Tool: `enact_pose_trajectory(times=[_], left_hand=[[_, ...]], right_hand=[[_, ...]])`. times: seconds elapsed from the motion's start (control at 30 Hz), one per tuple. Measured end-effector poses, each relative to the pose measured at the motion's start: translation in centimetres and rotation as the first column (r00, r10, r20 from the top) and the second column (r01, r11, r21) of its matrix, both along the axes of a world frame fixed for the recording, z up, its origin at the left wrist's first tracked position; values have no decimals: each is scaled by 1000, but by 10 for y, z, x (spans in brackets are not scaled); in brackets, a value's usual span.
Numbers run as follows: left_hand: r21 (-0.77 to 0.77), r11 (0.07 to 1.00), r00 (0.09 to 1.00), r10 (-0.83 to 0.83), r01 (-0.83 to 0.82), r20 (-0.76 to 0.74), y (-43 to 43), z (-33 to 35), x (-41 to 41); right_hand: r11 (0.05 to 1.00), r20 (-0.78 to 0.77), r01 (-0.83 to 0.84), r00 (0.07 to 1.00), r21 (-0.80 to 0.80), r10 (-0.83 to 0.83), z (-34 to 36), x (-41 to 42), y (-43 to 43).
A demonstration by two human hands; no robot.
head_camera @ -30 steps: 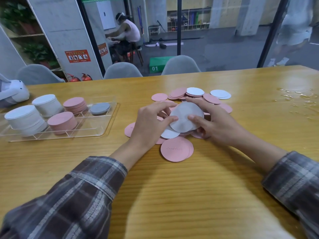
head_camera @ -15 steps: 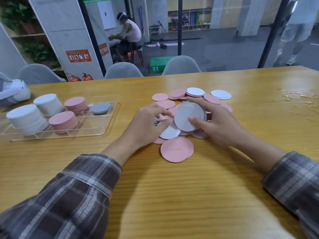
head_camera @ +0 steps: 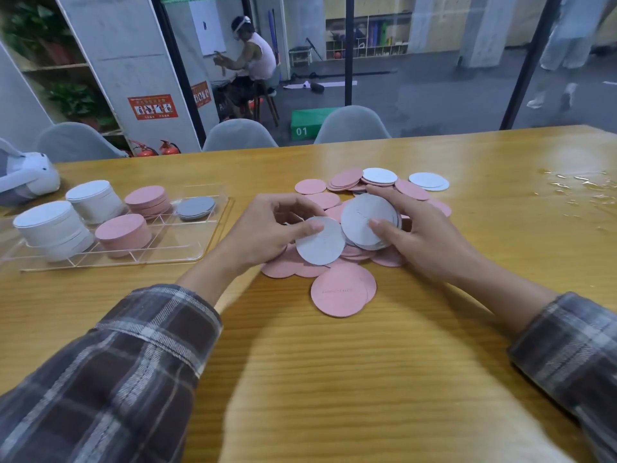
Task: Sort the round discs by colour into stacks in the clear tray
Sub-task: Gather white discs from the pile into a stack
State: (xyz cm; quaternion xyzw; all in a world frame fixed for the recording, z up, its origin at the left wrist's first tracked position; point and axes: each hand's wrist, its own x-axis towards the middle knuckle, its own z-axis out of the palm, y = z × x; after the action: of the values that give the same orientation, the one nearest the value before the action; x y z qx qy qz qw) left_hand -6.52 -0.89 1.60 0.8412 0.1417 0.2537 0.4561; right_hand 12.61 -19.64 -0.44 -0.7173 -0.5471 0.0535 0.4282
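Left hand (head_camera: 263, 228) pinched one grey disc (head_camera: 322, 247), right hand (head_camera: 424, 238) gripped a thin grey stack (head_camera: 362, 218); clear tray (head_camera: 180, 242) lay left, nearer the left hand.

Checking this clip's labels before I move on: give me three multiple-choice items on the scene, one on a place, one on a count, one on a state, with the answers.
1. Where does the clear tray sit relative to the loose pile of discs? A to its left; B to its right; C on top of it.
2. How many stacks stand in the tray? A two; B five; C nine.
3. What is the left hand doing? A gripping the tray; B hanging empty; C pinching a pale disc.

Answers:
1 A, the tray lies on the person's left of the pile.
2 B, there are two white stacks, two pink and one grey.
3 C, thumb and fingers pinch the disc's edge above the pile.
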Motion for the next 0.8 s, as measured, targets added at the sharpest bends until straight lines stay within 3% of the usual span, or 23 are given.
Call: enact_pose_trajectory(times=[0.3, 0.67, 0.8], left_hand=[[-127, 992, 995, 39, -27, 95, 0, -7, 2], [-98, 985, 962, 157, -138, 224, -18, -17, 17], [-47, 989, 964, 148, -141, 220, -22, -18, 17]], right_hand=[[1000, -10, -20, 1000, 7, 20, 0, -3, -1], [990, -201, -142, 970, -11, 137, -3, -19, 7], [992, -75, -126, 989, -30, 124, -4, -24, 9]])
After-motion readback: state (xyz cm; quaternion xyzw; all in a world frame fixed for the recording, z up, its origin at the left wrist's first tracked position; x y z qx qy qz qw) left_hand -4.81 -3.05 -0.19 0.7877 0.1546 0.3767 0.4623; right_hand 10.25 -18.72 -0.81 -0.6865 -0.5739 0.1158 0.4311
